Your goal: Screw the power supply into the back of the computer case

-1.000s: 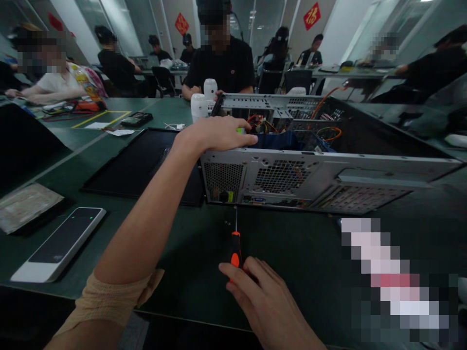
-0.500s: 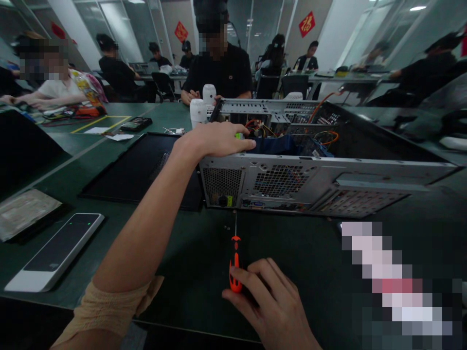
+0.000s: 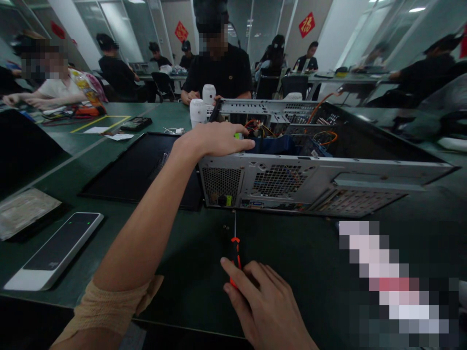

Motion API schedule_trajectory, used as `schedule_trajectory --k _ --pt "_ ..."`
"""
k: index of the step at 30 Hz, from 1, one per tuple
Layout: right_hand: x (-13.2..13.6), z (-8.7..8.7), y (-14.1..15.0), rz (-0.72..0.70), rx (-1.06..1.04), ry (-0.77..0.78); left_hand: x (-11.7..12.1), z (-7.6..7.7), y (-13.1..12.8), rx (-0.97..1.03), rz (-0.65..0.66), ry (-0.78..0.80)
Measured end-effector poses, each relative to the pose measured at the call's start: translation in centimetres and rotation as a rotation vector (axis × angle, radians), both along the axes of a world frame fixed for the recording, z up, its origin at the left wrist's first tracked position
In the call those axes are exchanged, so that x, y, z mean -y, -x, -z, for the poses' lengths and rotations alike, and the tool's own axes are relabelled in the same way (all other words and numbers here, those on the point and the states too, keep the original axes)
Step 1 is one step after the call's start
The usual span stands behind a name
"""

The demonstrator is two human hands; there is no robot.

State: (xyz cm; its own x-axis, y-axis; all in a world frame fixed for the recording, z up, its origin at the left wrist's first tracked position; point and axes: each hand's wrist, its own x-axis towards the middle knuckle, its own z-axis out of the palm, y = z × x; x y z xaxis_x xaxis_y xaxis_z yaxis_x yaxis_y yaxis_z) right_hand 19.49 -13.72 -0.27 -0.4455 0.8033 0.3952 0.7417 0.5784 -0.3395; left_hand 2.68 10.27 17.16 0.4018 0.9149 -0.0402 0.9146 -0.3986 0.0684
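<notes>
An open grey computer case (image 3: 321, 170) lies on its side on the green table (image 3: 310, 253), its rear panel facing me. My left hand (image 3: 215, 140) rests flat on the case's top left corner, fingers stretched out over the cables inside. My right hand (image 3: 262, 301) lies near the table's front edge with its fingers curled over the handle of an orange-and-black screwdriver (image 3: 235, 248). The screwdriver's shaft points at the case's rear panel. A small screw (image 3: 225, 227) lies on the table beside the shaft.
The black side panel (image 3: 142, 165) lies left of the case. A white-edged phone-like device (image 3: 54, 248) and a flat silver drive (image 3: 24, 209) sit at the front left. White cylinders (image 3: 200, 108) stand behind the case. A person in black sits opposite; others work at tables around.
My right hand has shifted over the screwdriver handle and closed its fingers round it; the screwdriver has slid slightly. My left hand has stayed on the case.
</notes>
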Motion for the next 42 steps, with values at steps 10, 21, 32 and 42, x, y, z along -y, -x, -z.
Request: schedule_trajectory --k 10,21,32,42 --pt "0.0 -0.1 0.1 0.001 -0.019 -0.016 -0.2 0.1 0.0 0.017 0.013 0.014" --pt "0.0 -1.2 0.0 -0.064 0.004 0.246 0.2 -0.1 -0.2 -0.001 0.005 0.007" --pt "-1.0 -1.1 -0.3 -0.104 -0.018 0.191 -0.1 0.1 -0.2 -0.001 -0.002 -0.002" --pt "-0.9 -0.4 -0.1 -0.191 -0.045 -0.069 -0.6 0.3 0.1 0.001 0.015 -0.005"
